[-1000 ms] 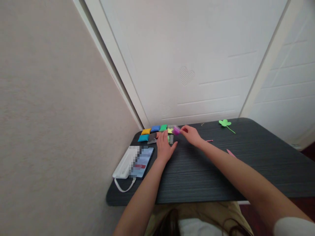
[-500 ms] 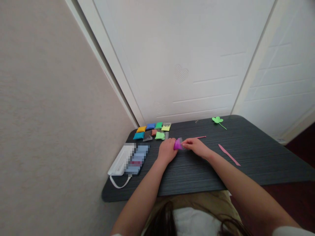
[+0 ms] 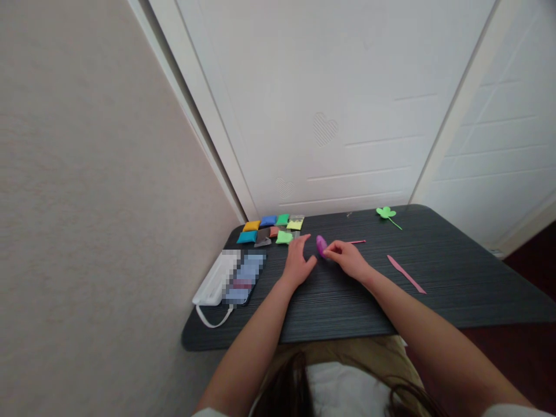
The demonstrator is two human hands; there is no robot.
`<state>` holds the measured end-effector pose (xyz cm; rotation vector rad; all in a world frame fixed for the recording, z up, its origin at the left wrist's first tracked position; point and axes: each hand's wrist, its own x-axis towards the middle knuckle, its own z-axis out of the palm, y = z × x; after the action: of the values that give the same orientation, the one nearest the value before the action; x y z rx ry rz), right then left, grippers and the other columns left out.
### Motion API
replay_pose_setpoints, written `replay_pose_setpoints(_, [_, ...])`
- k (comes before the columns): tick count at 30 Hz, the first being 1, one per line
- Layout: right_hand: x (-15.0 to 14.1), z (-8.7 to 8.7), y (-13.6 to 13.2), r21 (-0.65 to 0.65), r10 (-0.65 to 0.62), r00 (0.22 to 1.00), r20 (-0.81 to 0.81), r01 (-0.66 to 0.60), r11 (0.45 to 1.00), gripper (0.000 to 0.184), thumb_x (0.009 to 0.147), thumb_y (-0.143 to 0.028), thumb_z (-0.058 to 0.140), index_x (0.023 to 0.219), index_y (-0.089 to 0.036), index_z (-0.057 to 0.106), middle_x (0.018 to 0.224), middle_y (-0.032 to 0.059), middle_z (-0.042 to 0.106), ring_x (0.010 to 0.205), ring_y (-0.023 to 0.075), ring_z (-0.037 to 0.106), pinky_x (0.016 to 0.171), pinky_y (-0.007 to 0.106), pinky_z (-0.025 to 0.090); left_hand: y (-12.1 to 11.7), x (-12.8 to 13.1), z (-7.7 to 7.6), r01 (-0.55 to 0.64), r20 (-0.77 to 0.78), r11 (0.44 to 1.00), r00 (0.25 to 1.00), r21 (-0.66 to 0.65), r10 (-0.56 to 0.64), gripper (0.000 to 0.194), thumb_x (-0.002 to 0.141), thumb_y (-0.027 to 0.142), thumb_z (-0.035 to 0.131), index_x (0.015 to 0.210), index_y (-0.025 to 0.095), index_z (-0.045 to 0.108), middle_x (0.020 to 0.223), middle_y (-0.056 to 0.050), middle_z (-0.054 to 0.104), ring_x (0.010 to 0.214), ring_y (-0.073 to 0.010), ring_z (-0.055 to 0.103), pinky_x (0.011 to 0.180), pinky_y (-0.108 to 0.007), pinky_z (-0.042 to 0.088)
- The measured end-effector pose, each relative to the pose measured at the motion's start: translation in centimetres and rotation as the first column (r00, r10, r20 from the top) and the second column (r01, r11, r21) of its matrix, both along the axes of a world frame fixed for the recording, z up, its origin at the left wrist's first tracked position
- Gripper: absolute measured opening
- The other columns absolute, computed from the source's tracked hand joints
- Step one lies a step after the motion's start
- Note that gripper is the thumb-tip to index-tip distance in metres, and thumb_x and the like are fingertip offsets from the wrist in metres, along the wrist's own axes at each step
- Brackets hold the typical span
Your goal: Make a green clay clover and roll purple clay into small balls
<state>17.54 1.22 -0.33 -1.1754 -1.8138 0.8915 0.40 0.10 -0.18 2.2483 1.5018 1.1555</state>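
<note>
Purple packet: held above or against the table, contact not determinable; one end in the right hand, body projecting from the fingertips away from the wearer and slightly left. Right grip: narrow, thumb and fingers pinching the packet. Left hand: just left of the packet, apart from it; grip wide, thumb and fingers spread towards it.

Just beyond and right of the right grip: thin pink stick. Further right, nearer the wearer: pink knife, lying aslant. Right of the grip, near the far edge: green clover shape with stem.

Beyond and left of the left grip: packet cluster, two rough rows. Far row: orange, blue, green, pale yellow. Near row: teal, dark, reddish, light green. Left of the left grip: phone, display pixelated, beside white case; white strap curves below.
</note>
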Motion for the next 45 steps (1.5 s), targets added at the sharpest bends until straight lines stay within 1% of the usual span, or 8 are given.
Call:
replay_pose_setpoints(3, [-0.1, 0.1, -0.4, 0.049, -0.024, 0.999, 0.048, 0.022, 0.999, 0.018, 0.073, -0.035, 0.051, 0.072, -0.018, 0.058, 0.069, 0.0002, 0.061, 0.065, 0.0133, 0.054, 0.062, 0.025, 0.038, -0.3, 0.2, 0.0, 0.011, 0.141, 0.996, 0.99, -0.093, 0.003, 0.022, 0.076, 0.028, 0.045, 0.094, 0.018, 0.052, 0.091, -0.004, 0.057, 0.087, -0.0163, 0.051, 0.077, -0.028, 0.039])
replay_pose_setpoints(7, [-0.7, 0.1, -0.9, 0.122, -0.031, 0.992, 0.122, 0.016, 0.992, 0.015, 0.073, -0.031, 0.052, 0.068, -0.019, 0.057, 0.067, -0.0001, 0.059, 0.064, 0.0132, 0.052, 0.062, 0.025, 0.036, -0.6, 0.7, -0.3, 0.091, 0.181, 0.981, 0.982, -0.172, -0.06, 0.025, 0.078, 0.039, 0.041, 0.076, 0.018, 0.055, 0.066, 0.002, 0.055, 0.062, -0.0111, 0.05, 0.06, -0.023, 0.038])
replay_pose_setpoints(11, [-1.1, -0.3, -1.0, 0.164, -0.043, 0.981, 0.189, 0.012, 0.986, 0.011, 0.073, -0.026, 0.052, 0.066, -0.019, 0.056, 0.066, 0.0002, 0.058, 0.063, 0.013, 0.05, 0.061, 0.025, 0.035, -0.7, 0.9, -0.5, 0.113, 0.232, 0.969, 0.971, -0.22, -0.06, 0.027, 0.076, 0.044, 0.045, 0.075, 0.018, 0.055, 0.065, 0.003, 0.055, 0.061, -0.0105, 0.05, 0.059, -0.022, 0.038])
replay_pose_setpoints(14, [-1.2, -0.6, -0.9, 0.185, -0.056, 0.972, 0.228, 0.013, 0.983, 0.008, 0.072, -0.021, 0.051, 0.066, -0.018, 0.055, 0.066, 0.0002, 0.057, 0.062, 0.0128, 0.049, 0.06, 0.024, 0.034, -0.8, 0.9, -0.6, 0.092, 0.169, 0.97, 0.984, -0.224, -0.054, 0.027, 0.073, 0.045, 0.048, 0.073, 0.018, 0.054, 0.064, 0.003, 0.056, 0.06, -0.0105, 0.05, 0.058, -0.021, 0.037])
replay_pose_setpoints(19, [-1.1, -0.7, -0.6, 0.2, -0.046, 0.964, 0.261, -0.008, 0.98, 0.011, 0.074, -0.024, 0.051, 0.066, -0.018, 0.055, 0.065, -0.0003, 0.057, 0.062, 0.0119, 0.049, 0.06, 0.023, 0.035, -0.8, 0.9, -0.6, 0.053, 0.03, 0.985, 0.998, -0.161, -0.049, 0.027, 0.08, 0.04, 0.038, 0.076, 0.019, 0.055, 0.066, 0.003, 0.057, 0.06, -0.0092, 0.05, 0.058, -0.02, 0.036])
replay_pose_setpoints(34, [-1.6, -0.6, -1.2, 0.243, -0.084, 0.942, 0.324, 0.003, 0.97, 0.013, 0.076, -0.023, 0.049, 0.064, -0.019, 0.051, 0.064, -0.0011, 0.053, 0.059, 0.0106, 0.045, 0.056, 0.022, 0.03, -1.2, 0.9, -0.4, -0.091, -0.12, 0.992, 0.989, -0.082, 0.081, 0.031, 0.081, 0.04, 0.036, 0.066, 0.019, 0.053, 0.062, 0.002, 0.053, 0.057, -0.01, 0.046, 0.057, -0.022, 0.031])
replay_pose_setpoints(40, [-1.5, -1.0, -0.8, 0.226, -0.091, 0.947, 0.309, 0.019, 0.974, 0.013, 0.074, -0.024, 0.051, 0.062, -0.019, 0.051, 0.063, -0.0009, 0.054, 0.059, 0.0111, 0.047, 0.056, 0.022, 0.031, -0.8, 0.7, -0.5, -0.03, -0.002, 0.986, 1.0, -0.163, 0.03, 0.025, 0.076, 0.042, 0.045, 0.07, 0.019, 0.055, 0.065, 0.002, 0.057, 0.061, -0.0103, 0.051, 0.059, -0.021, 0.037])
replay_pose_setpoints(45, [-1.4, -1.3, -0.6, 0.198, -0.084, 0.959, 0.269, 0.03, 0.98, 0.016, 0.073, -0.03, 0.053, 0.062, -0.019, 0.052, 0.062, -0.001, 0.056, 0.058, 0.0115, 0.049, 0.056, 0.023, 0.033, -0.4, 0.6, -0.6, 0.03, 0.085, 0.981, 0.996, -0.191, -0.014, 0.025, 0.077, 0.04, 0.044, 0.074, 0.018, 0.057, 0.071, 0.002, 0.06, 0.065, -0.0103, 0.054, 0.063, -0.021, 0.04])
